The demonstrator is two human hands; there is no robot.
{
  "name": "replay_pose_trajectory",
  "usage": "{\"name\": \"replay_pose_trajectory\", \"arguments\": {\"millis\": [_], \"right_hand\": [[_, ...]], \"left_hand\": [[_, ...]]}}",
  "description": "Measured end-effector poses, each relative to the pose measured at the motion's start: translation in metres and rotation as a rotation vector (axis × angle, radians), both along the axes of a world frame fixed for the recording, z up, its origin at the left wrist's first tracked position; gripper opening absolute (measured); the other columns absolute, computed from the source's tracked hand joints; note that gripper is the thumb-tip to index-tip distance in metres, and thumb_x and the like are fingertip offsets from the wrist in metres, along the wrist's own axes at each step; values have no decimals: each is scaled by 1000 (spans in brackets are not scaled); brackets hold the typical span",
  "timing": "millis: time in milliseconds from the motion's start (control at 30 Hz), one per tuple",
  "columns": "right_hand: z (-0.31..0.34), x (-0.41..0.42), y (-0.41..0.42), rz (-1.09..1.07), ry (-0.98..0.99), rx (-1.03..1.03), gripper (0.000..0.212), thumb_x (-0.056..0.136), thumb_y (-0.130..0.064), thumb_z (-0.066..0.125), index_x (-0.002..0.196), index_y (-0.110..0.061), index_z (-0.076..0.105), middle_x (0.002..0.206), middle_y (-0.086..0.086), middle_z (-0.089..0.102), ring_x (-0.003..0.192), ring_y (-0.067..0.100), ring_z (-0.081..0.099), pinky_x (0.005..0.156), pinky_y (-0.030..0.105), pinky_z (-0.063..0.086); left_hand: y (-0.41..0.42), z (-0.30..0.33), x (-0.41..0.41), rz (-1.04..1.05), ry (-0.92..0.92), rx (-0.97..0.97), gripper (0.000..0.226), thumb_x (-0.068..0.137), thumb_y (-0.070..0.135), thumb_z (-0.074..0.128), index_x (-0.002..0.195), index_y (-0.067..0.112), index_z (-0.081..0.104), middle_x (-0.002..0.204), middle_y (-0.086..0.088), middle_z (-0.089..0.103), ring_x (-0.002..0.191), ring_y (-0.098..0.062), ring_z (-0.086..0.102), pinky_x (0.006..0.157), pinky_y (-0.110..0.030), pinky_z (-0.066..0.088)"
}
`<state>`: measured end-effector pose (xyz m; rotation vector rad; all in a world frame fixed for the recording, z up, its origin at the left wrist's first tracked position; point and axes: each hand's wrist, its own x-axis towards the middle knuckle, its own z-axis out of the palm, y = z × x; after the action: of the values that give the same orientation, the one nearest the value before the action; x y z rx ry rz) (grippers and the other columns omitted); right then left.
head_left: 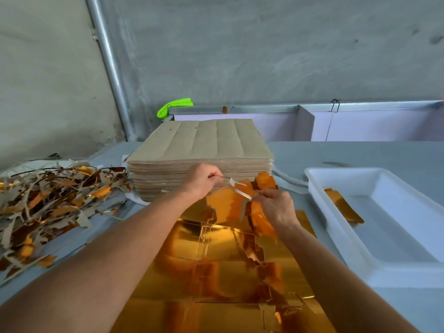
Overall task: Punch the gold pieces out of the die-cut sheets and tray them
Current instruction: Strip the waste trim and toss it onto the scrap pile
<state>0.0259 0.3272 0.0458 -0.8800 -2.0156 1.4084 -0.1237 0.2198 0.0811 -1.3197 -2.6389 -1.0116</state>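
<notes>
We see both of our bare hands raised over the grey worktop (360,155), working on a shiny gold die-cut foil sheet (230,272) that lies flat at the near centre, its cut lines showing as faint outlines. Our left hand (200,180) has its fingers curled, thumb and forefinger pinching the end of a thin pale waste strip (240,189) that runs across to the right. Our right hand (276,209) is just beside it, fingers curled and pinching the other end of that strip, together with a crumpled gold foil piece (240,207) lifted off the flat sheet between the two hands. Just beyond the hands, at the far centre, stands a tall stack of brown-backed card sheets (201,150), face down. To the right, a white rectangular plastic tray (360,241) sits on the worktop, and in its far left part lies a flat gold strip-shaped piece (343,205). On the left, well apart from the tray, a loose heap of gold and grey-brown offcut scraps (48,203) spreads over the worktop. At the far edge, a bright green folded cloth or bag (174,106) rests beside a metal rail; which of the two it is, we cannot tell.
</notes>
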Motion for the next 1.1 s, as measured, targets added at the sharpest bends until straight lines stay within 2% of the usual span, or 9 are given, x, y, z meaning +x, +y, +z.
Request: {"name": "replay_pose_trajectory", "arguments": {"millis": [233, 367, 500, 633, 700, 800, 933, 1033, 1100], "right_hand": [[-4, -1, 9, 2, -18, 11, 19, 93, -20, 59, 78, -14, 69, 72, 5, 62, 62, 15, 53, 57, 23, 45], [0, -5, 5, 27, -10, -37, 21, 93, -19, 59, 76, -15, 68, 76, 7, 66, 69, 20, 62, 65, 30, 53], [7, -7, 6, 3, 15, 7, 20, 93, -19, 60, 74, -19, 66, 68, 0, 58, 65, 15, 53, 54, 23, 42], [17, -3, 3, 19, 12, 20, 20, 94, -22, 58, 76, -19, 64, 70, 3, 59, 69, 20, 58, 56, 28, 46], [21, 0, 3, -2, 30, -36, 19, 94, -20, 58, 80, -12, 67, 81, 19, 64, 76, 31, 61, 68, 46, 54], [22, 6, 7, -70, 43, -134, 14, 93, -20, 59, 85, -11, 66, 96, 21, 65, 87, 35, 63, 80, 50, 55], [18, 11, 13, -137, 25, -176, 22, 93, -16, 60, 97, 5, 65, 85, 21, 59, 79, 35, 59, 86, 58, 51], [17, 9, 10, -167, 24, -185, 20, 93, -17, 60, 97, 2, 67, 95, 29, 63, 87, 41, 62, 87, 60, 50], [20, 5, 6, -175, 47, -194, 12, 92, -16, 62, 92, -5, 67, 100, 30, 63, 88, 42, 63, 86, 61, 50]], "left_hand": [[-4, 4, -10, -30, -339, 305, 15, 96, 9, 50, 87, 17, 58, 83, -4, 68, 73, -13, 68, 63, -19, 55], [-8, -2, -13, -43, -388, 237, 14, 93, 6, 53, 104, 11, 59, 90, -6, 65, 74, -14, 63, 70, -29, 55], [-8, -9, -16, -51, -247, -22, 41, 82, 12, 70, 122, 14, 59, 121, -2, 59, 111, -19, 55, 95, -40, 49], [-10, -6, -23, -92, -350, -56, 24, 90, -2, 55, 113, -5, 63, 123, -25, 58, 118, -40, 52, 102, -53, 40], [-12, -6, -20, -88, -362, -106, 18, 90, 3, 59, 105, -2, 67, 114, -20, 63, 107, -33, 59, 97, -46, 46], [-14, -10, -19, -113, -442, -70, 15, 93, 6, 54, 99, 1, 68, 105, -14, 65, 87, -12, 63, 79, -24, 51], [-23, -9, -20, -72, -517, 66, 18, 92, 2, 54, 104, -3, 66, 105, -16, 64, 98, -24, 61, 94, -36, 46], [-27, -8, -18, -174, -325, -130, 13, 85, 17, 68, 98, 17, 69, 95, 6, 64, 88, -5, 57, 79, -21, 43], [-26, -6, -14, -155, -316, -281, 22, 78, 27, 76, 98, 24, 69, 91, 14, 62, 91, -7, 57, 76, -23, 41]]}}
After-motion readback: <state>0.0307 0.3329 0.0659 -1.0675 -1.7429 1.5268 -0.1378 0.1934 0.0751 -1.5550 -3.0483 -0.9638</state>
